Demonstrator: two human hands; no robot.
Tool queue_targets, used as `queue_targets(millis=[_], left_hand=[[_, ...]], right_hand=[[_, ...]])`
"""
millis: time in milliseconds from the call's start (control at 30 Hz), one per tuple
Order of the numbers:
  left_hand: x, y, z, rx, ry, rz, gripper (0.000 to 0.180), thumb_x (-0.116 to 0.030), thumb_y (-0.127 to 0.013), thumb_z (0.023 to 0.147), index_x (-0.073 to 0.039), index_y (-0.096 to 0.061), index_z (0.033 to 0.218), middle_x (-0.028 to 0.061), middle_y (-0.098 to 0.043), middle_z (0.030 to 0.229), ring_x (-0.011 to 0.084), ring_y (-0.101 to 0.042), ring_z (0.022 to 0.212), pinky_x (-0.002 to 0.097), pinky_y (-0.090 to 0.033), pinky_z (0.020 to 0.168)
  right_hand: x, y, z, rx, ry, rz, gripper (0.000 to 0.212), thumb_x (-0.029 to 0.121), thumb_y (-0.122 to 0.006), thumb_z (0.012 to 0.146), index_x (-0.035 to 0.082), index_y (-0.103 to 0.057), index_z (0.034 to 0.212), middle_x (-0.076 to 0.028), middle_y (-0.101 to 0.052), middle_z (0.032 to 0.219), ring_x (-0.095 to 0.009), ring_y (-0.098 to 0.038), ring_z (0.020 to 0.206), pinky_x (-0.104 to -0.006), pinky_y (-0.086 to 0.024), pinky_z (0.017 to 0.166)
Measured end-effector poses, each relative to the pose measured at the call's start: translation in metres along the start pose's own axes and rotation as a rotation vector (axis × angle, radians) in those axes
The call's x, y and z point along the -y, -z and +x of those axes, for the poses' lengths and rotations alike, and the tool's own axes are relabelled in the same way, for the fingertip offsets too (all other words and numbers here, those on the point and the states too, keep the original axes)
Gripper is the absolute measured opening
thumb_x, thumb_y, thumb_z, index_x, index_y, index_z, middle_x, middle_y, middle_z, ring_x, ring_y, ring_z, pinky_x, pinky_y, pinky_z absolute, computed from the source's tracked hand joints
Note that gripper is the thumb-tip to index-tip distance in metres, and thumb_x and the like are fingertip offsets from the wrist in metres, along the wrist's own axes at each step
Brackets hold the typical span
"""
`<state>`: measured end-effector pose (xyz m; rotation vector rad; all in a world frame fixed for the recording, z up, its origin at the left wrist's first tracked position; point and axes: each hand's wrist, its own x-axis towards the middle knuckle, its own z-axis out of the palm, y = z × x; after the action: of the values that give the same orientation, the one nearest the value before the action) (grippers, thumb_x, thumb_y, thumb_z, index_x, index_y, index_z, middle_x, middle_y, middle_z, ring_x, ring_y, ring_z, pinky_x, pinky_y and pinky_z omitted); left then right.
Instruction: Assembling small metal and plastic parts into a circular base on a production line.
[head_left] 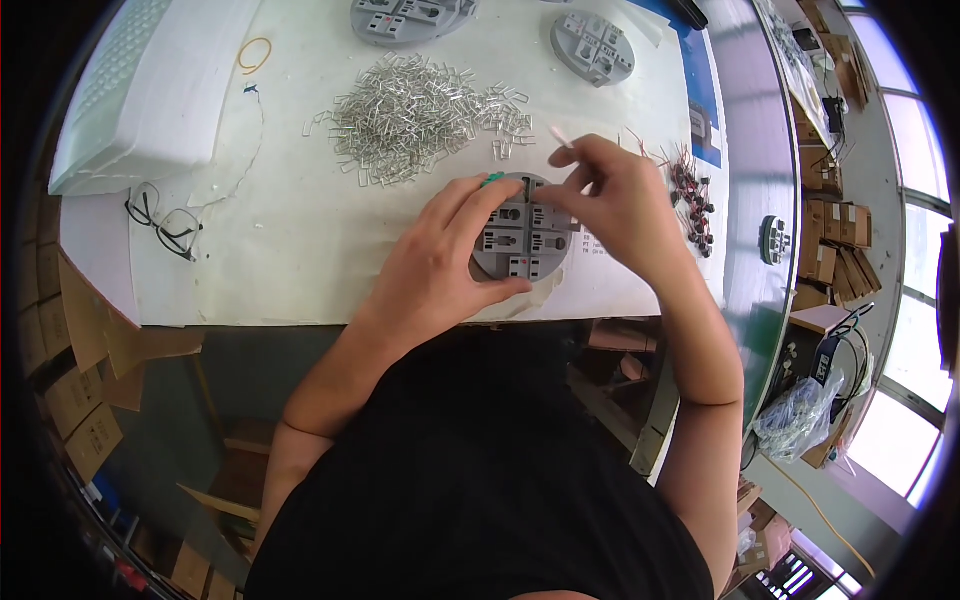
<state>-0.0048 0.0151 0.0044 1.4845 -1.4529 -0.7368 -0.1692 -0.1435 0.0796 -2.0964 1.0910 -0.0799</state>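
Observation:
My left hand [437, 247] curls round the left side of a round grey plastic base [522, 245], with thumb at its near edge and fingers over its far part. The base lies flat on the table and has raised blocks and slots. My right hand [620, 200] is closed in a pinch at the base's far right edge. A thin pale rod [562, 138] sticks out beyond its fingers; its lower end is hidden. By my left fingertips shows a bit of green [492, 179]. Just beyond lies a heap of bent metal wire clips [405, 118].
Other round grey bases [594, 48] lie at the far side. Small red-and-black wired parts [692, 205] are piled at the right. Eyeglasses [165, 225], a yellow rubber band [255, 56] and white foam [150, 90] lie left. A grey-green piece [775, 240] sits further right.

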Motion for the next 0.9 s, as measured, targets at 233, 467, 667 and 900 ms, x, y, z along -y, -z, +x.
queue_targets(millis=[233,467,667,900], left_hand=[[-0.002,0.002,0.004,0.006,-0.026,0.027,0.09,-0.019,-0.098,0.07,-0.01,-0.054,0.149,0.0149,-0.058,0.142,0.0377,-0.062,0.127,0.0467,-0.054,0.105],[-0.004,0.004,0.007,0.04,-0.02,0.052,0.092,-0.021,-0.099,0.069,-0.011,-0.055,0.149,0.013,-0.059,0.142,0.0351,-0.064,0.123,0.0448,-0.057,0.1],[-0.011,0.011,0.011,0.081,0.021,0.039,0.095,-0.015,-0.102,0.062,-0.007,-0.06,0.146,0.0117,-0.062,0.136,0.0305,-0.064,0.123,0.0411,-0.056,0.101],[-0.014,0.022,0.005,0.074,-0.115,0.158,0.098,-0.02,-0.103,0.061,-0.008,-0.059,0.147,0.0135,-0.061,0.137,0.0312,-0.065,0.126,0.0396,-0.055,0.104]], right_hand=[[-0.039,-0.02,-0.021,-0.17,0.474,-0.182,0.045,0.0,-0.081,0.085,0.011,-0.077,0.129,-0.01,-0.077,0.106,-0.02,-0.075,0.073,-0.0341,-0.058,0.063],[-0.054,-0.018,-0.021,-0.195,0.579,-0.256,0.042,-0.001,-0.083,0.081,0.011,-0.079,0.121,-0.009,-0.076,0.114,-0.024,-0.078,0.084,-0.0363,-0.063,0.068],[-0.05,-0.017,-0.02,-0.298,0.457,0.129,0.026,0.004,-0.083,0.085,0.01,-0.081,0.11,-0.007,-0.075,0.109,-0.027,-0.075,0.085,-0.0361,-0.061,0.067],[-0.042,0.001,0.002,-0.219,0.378,0.005,0.017,0.005,-0.081,0.089,0.006,-0.081,0.106,-0.008,-0.074,0.101,-0.025,-0.071,0.08,-0.0351,-0.057,0.069]])
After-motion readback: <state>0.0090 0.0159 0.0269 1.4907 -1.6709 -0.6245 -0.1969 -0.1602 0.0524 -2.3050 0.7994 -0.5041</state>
